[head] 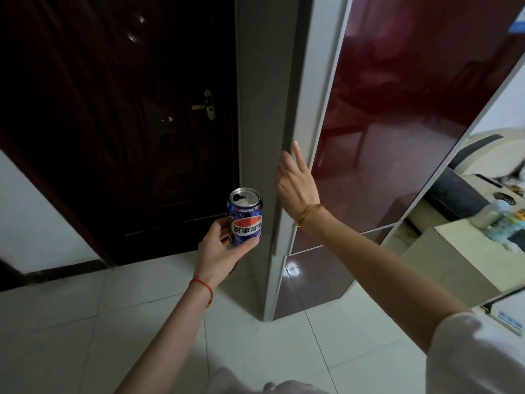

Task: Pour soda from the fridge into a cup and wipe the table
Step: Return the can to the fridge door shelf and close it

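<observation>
My left hand point(217, 251) grips a blue soda can point(245, 217) upright, its top opened, just left of the fridge's grey side. The fridge point(397, 123) has glossy dark red doors with pale edges. My right hand point(295, 186) rests with straight fingers on the left edge of the upper red door, at about mid height. No cup shows in this view.
A dark wooden door with a brass handle point(206, 105) stands left of the fridge. Pale floor tiles point(85, 322) spread below. At the right a low pale table point(460, 251) carries small items, with a sofa point(466, 177) behind it.
</observation>
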A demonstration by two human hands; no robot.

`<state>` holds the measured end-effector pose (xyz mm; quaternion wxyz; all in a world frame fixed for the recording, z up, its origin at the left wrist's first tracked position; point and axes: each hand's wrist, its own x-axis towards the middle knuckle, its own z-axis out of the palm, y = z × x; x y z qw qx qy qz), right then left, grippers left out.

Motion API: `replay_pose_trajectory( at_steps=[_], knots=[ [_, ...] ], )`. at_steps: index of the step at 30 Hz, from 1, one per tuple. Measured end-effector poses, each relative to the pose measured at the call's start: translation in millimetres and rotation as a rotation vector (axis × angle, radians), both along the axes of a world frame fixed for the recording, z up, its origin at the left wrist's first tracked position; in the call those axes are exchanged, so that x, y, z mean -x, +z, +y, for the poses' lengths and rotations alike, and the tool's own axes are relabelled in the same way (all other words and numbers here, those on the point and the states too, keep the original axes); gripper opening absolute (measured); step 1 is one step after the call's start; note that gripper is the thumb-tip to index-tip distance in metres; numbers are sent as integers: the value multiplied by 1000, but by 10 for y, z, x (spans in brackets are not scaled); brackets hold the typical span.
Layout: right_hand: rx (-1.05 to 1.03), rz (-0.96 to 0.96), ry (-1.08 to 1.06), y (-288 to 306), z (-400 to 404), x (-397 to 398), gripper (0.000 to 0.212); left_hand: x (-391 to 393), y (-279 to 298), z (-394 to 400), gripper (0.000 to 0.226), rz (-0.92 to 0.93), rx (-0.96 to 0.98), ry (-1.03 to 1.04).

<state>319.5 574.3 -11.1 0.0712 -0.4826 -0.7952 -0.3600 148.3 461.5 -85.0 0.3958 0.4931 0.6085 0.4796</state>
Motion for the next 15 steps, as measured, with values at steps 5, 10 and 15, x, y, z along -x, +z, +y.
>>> replay_pose_trajectory(
  at_steps=[5, 10, 15],
  knots=[
    [-108, 67, 39, -98, -511, -324, 38, -44, 16, -33, 71, -15, -17, -63],
    [-110, 83, -51, -188, -967, -588, 37, -217, 39, -63, 73, -38, -20, -166],
    [-186, 222, -118, -264, -1375, -831, 53, -490, 174, -184, 68, -66, -44, -290]
  ],
)
